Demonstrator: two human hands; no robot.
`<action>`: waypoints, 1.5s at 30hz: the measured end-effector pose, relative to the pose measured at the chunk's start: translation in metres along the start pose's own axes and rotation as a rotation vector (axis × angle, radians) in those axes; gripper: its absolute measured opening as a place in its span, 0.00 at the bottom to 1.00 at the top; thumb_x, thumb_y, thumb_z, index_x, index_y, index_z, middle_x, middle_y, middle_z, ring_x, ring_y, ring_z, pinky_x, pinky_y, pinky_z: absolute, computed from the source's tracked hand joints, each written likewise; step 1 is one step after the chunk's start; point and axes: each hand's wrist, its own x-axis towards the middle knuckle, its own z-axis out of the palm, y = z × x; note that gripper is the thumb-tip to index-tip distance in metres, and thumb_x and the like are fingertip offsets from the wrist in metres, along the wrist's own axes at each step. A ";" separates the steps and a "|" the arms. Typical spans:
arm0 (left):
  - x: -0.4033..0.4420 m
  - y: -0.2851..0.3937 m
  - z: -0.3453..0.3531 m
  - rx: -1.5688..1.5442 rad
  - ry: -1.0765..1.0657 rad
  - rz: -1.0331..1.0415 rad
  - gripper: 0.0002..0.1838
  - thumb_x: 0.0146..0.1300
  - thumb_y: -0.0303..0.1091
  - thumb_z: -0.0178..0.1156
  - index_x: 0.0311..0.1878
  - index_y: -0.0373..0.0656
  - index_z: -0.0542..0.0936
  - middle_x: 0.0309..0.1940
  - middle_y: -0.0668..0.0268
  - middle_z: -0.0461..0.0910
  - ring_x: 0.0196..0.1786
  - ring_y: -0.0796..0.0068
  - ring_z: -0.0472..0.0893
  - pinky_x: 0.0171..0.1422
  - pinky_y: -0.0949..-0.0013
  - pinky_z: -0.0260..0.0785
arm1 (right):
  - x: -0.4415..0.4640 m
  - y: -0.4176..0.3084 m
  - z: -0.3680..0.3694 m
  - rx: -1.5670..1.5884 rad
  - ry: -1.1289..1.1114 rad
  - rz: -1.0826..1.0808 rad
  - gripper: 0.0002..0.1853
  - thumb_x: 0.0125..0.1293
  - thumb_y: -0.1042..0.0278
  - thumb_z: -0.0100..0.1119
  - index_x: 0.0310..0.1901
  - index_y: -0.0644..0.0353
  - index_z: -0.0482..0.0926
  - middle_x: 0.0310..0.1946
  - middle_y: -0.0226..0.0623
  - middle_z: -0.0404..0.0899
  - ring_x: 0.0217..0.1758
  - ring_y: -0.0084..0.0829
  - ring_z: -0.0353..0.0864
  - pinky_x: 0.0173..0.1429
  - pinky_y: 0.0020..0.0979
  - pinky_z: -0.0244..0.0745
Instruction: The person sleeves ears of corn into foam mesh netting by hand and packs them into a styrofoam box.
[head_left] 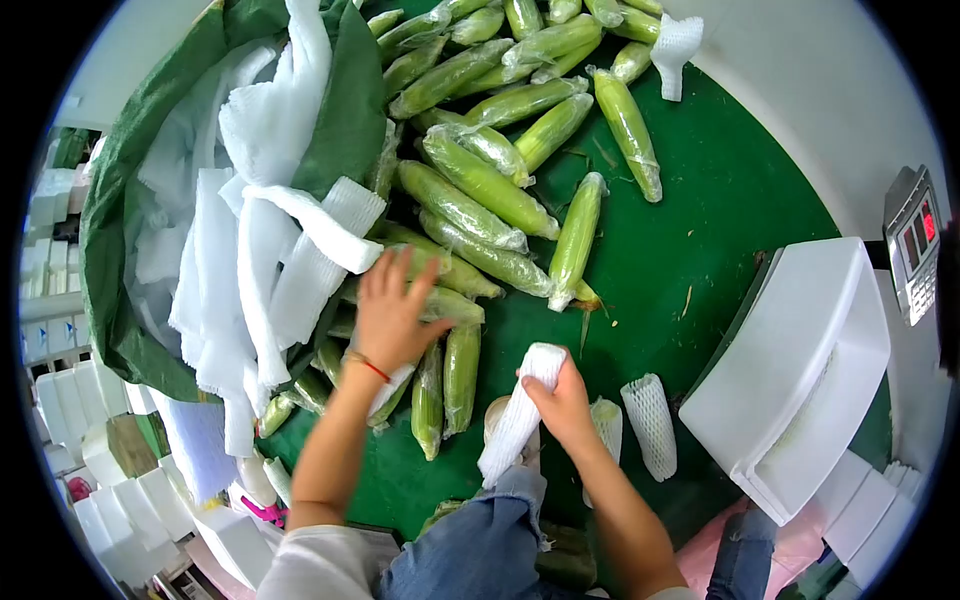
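My right hand [563,402] is closed around a white foam net sleeve [521,415], held slanted above my lap; whether anything is inside it I cannot tell. My left hand [392,312] has its fingers spread over the near side of a pile of green corn cobs [478,185] in clear plastic wrap. Its fingertips are close to the end of a foam sleeve strip [335,235]; contact is unclear. More white foam sleeves [215,270] spill from a green cloth sack [118,230] at the left. Beside my right forearm lie foam-sleeved pieces [650,425].
The green tabletop [720,180] carries the corn. To the right stands a white foam box [800,370], tilted, beside a digital scale display [913,245] with red digits. A loose foam sleeve [677,55] rests at the far edge. White foam boxes [120,520] are stacked at lower left.
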 end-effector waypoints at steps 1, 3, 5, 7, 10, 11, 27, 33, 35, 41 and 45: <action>-0.002 0.001 0.003 -0.007 -0.008 0.003 0.54 0.37 0.48 0.75 0.71 0.58 0.58 0.70 0.58 0.54 0.73 0.46 0.51 0.72 0.43 0.50 | 0.004 -0.009 -0.003 -0.139 0.016 -0.022 0.24 0.59 0.66 0.60 0.55 0.64 0.68 0.48 0.48 0.77 0.51 0.48 0.78 0.57 0.41 0.71; 0.003 -0.025 -0.004 0.056 -0.059 0.085 0.59 0.32 0.48 0.77 0.71 0.57 0.57 0.69 0.56 0.54 0.70 0.43 0.55 0.71 0.42 0.50 | 0.032 -0.010 0.004 -0.317 -0.008 -0.135 0.23 0.55 0.68 0.61 0.52 0.66 0.68 0.50 0.54 0.74 0.53 0.51 0.75 0.58 0.38 0.70; 0.029 -0.034 0.002 -0.052 -0.021 0.203 0.62 0.29 0.49 0.78 0.72 0.56 0.55 0.69 0.55 0.54 0.68 0.42 0.56 0.70 0.43 0.51 | 0.059 -0.009 0.011 -0.637 0.073 -0.503 0.20 0.52 0.70 0.62 0.46 0.67 0.71 0.56 0.55 0.69 0.59 0.53 0.70 0.61 0.43 0.67; 0.055 -0.034 0.000 -0.058 -0.075 0.211 0.65 0.27 0.51 0.78 0.73 0.56 0.53 0.68 0.53 0.55 0.67 0.43 0.58 0.69 0.45 0.53 | 0.098 -0.006 0.011 -0.989 0.143 -0.733 0.20 0.49 0.69 0.63 0.46 0.62 0.75 0.60 0.53 0.64 0.62 0.55 0.64 0.63 0.49 0.62; 0.070 -0.036 -0.002 0.034 -0.013 0.256 0.62 0.28 0.51 0.76 0.72 0.55 0.55 0.65 0.53 0.58 0.64 0.45 0.62 0.67 0.47 0.56 | 0.145 -0.005 0.012 -1.146 0.169 -0.663 0.19 0.46 0.67 0.67 0.43 0.46 0.81 0.61 0.50 0.64 0.59 0.53 0.65 0.62 0.48 0.60; 0.074 -0.030 0.000 0.067 0.038 0.282 0.61 0.29 0.50 0.76 0.72 0.57 0.56 0.65 0.53 0.59 0.63 0.45 0.63 0.66 0.47 0.56 | 0.157 -0.008 0.007 -1.164 0.162 -0.597 0.17 0.46 0.68 0.67 0.42 0.44 0.82 0.59 0.47 0.66 0.55 0.51 0.68 0.57 0.46 0.64; 0.085 0.059 0.044 0.206 0.232 1.230 0.25 0.50 0.46 0.63 0.55 0.68 0.73 0.66 0.66 0.63 0.68 0.60 0.64 0.73 0.44 0.50 | 0.006 0.048 -0.044 -0.582 0.318 -0.352 0.14 0.51 0.70 0.67 0.42 0.53 0.81 0.62 0.51 0.64 0.58 0.53 0.70 0.62 0.41 0.65; 0.052 0.060 0.000 -0.242 0.032 0.699 0.17 0.51 0.41 0.66 0.44 0.54 0.76 0.59 0.63 0.71 0.63 0.60 0.69 0.70 0.47 0.56 | -0.018 0.000 -0.059 0.843 0.399 -0.135 0.32 0.63 0.75 0.42 0.70 0.61 0.54 0.57 0.41 0.68 0.59 0.34 0.69 0.69 0.38 0.60; 0.028 0.047 0.001 -0.261 0.159 0.358 0.13 0.51 0.37 0.65 0.40 0.50 0.76 0.56 0.62 0.73 0.62 0.61 0.70 0.68 0.50 0.60 | -0.029 0.000 -0.063 0.745 0.377 -0.200 0.32 0.62 0.79 0.42 0.70 0.60 0.55 0.56 0.39 0.69 0.58 0.32 0.70 0.66 0.37 0.64; -0.055 0.000 0.028 -0.054 0.031 0.396 0.11 0.46 0.28 0.62 0.37 0.47 0.78 0.42 0.64 0.79 0.47 0.64 0.78 0.61 0.53 0.65 | -0.048 -0.003 -0.075 0.590 0.411 -0.051 0.30 0.61 0.85 0.45 0.67 0.61 0.60 0.51 0.37 0.72 0.51 0.28 0.75 0.57 0.29 0.71; -0.047 0.078 -0.013 -0.751 0.145 0.294 0.25 0.52 0.32 0.67 0.55 0.43 0.76 0.48 0.58 0.78 0.46 0.59 0.78 0.56 0.59 0.69 | -0.048 -0.006 -0.054 -0.334 0.144 -0.313 0.30 0.60 0.80 0.50 0.66 0.60 0.61 0.57 0.49 0.73 0.52 0.32 0.79 0.52 0.30 0.75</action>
